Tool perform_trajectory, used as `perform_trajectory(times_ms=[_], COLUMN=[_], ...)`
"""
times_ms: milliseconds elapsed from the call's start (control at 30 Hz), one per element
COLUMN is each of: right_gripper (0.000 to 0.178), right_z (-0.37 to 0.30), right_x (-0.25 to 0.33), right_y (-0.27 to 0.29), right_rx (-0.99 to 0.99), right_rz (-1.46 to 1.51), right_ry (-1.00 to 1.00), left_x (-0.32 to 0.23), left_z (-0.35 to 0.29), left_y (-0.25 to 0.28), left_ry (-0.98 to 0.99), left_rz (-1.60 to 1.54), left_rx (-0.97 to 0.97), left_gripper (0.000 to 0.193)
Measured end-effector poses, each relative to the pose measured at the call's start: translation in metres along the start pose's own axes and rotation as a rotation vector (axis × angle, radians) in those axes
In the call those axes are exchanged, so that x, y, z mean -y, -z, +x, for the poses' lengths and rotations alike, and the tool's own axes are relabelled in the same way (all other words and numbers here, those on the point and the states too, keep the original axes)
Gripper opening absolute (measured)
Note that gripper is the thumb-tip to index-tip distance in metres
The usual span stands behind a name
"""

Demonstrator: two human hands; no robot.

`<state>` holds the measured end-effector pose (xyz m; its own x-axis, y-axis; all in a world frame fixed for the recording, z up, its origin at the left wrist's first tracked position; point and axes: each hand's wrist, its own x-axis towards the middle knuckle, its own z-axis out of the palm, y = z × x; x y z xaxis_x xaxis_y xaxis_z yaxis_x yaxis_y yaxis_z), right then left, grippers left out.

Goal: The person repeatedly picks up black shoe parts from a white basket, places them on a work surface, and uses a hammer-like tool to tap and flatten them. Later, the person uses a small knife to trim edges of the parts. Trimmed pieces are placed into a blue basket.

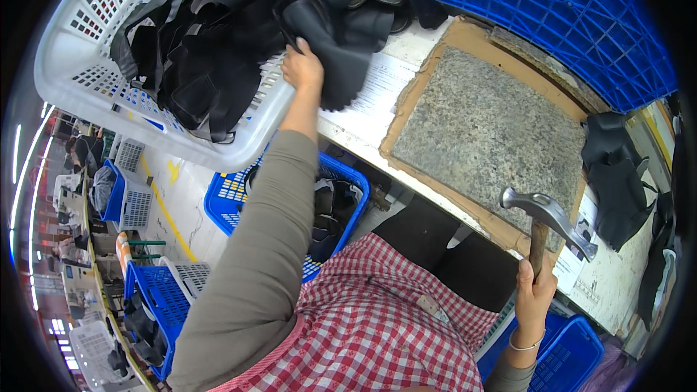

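Note:
My left hand [303,67] reaches to the rim of a white plastic basket heaped with black leather pieces. Its fingers close on the edge of a black leather piece [350,72] with a jagged lower edge, which lies over the white table beside the basket. My right hand [534,296] is wrapped round the wooden handle of a claw hammer [546,213], held upright with its metal head on top. The hammer is over the near right corner of a grey stone slab [483,131] that sits on brown cardboard [398,125].
The white basket [62,72] stands at the far left. A blue crate [559,22] rises behind the slab. More black leather pieces [616,185] lie to the slab's right. Below the table's edge is a blue basket [221,207] with dark pieces; another blue bin [577,352] is near my right forearm.

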<state>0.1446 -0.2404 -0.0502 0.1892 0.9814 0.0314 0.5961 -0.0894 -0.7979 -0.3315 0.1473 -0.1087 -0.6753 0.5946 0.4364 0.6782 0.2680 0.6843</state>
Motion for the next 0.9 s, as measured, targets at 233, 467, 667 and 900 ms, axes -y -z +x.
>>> perform_trajectory(times_ms=[233, 467, 667, 900], right_gripper=[0.021, 0.027, 0.027, 0.031], right_z=[-0.022, -0.024, -0.011, 0.077], right_x=[-0.002, 0.005, 0.004, 0.021], right_y=[0.019, -0.005, 0.02, -0.008], right_rx=[-0.023, 0.024, 0.013, -0.015], right_rz=[-0.068, -0.128, -0.235, -0.512], right_ry=[0.021, -0.02, -0.01, 0.175], left_x=[-0.139, -0.218, -0.162, -0.139], left_z=[0.022, -0.181, -0.22, -0.234], left_y=[0.108, 0.1, 0.074, 0.086], left_ry=[-0.962, -1.877, -1.091, -1.003], left_rz=[0.339, 0.122, 0.083, -0.058], left_rx=[-0.046, -0.138, 0.902, 0.879], left_gripper=[0.043, 0.053, 0.08, 0.092])
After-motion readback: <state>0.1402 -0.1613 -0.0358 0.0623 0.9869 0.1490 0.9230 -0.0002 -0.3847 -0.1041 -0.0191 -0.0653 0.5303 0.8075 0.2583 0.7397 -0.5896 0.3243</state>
